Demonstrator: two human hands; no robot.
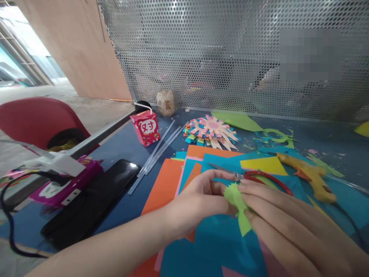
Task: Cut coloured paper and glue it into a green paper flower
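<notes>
A small light green paper cutout (239, 204) with a jagged edge and a pointed tail is pinched between both hands. My left hand (198, 200) grips its left side with thumb and fingers curled. From the right, my right hand (291, 223) holds the other side, its fingers close together. Just behind the hands lie scissors (259, 177) with red handles, their blades pointing left. Under everything spread sheets of coloured paper (213, 250), blue, orange, pink and yellow.
Paper rosettes (212, 127) lie toward the back, near green scraps (276, 134). On the right is a yellow glue gun (311, 175). Clear glue sticks (161, 150), a red drink carton (145, 127), a jar (165, 103), a black phone (95, 204) and a purple power strip (69, 182) sit leftward.
</notes>
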